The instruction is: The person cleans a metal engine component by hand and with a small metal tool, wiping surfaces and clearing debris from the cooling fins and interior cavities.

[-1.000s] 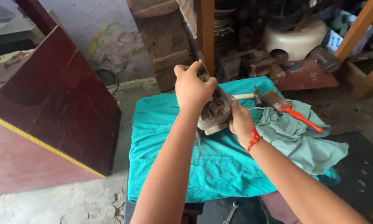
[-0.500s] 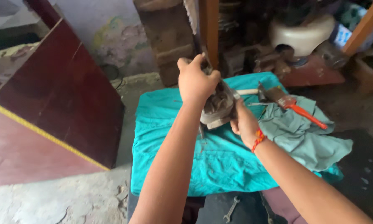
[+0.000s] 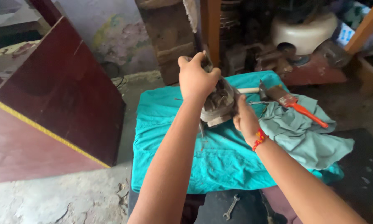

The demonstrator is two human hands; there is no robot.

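Item in hand: a grey, dirty metal engine part (image 3: 219, 103), ribbed on its upper face, held just above the far middle of a counter covered with a teal cloth (image 3: 174, 153).

Left hand (image 3: 197, 76): closed over the top of the engine part, fingers wrapped down its far side, thumb toward the left.

Right hand (image 3: 245, 118): clamped against the right side of the same part, palm pressed to it; a red thread band (image 3: 259, 139) circles the wrist.

On the cloth, right of the part: a paintbrush (image 3: 295, 104) with an orange-red handle, lying aslant with bristles to the far left; a pale wooden handle (image 3: 248, 90) just beside it; a crumpled grey-green rag (image 3: 304, 135) spread under and near the brush.

Below the near edge of the cloth: a small open-ended spanner (image 3: 231, 207) on a dark surface.

Left of the counter: a dark red wooden panel (image 3: 58, 103) with a yellow edge strip, standing on a rough concrete floor (image 3: 49, 199).

Far side: a wooden post (image 3: 213, 29), a cream rounded casing (image 3: 304, 33) and assorted dark metal clutter, too jumbled to itemise.
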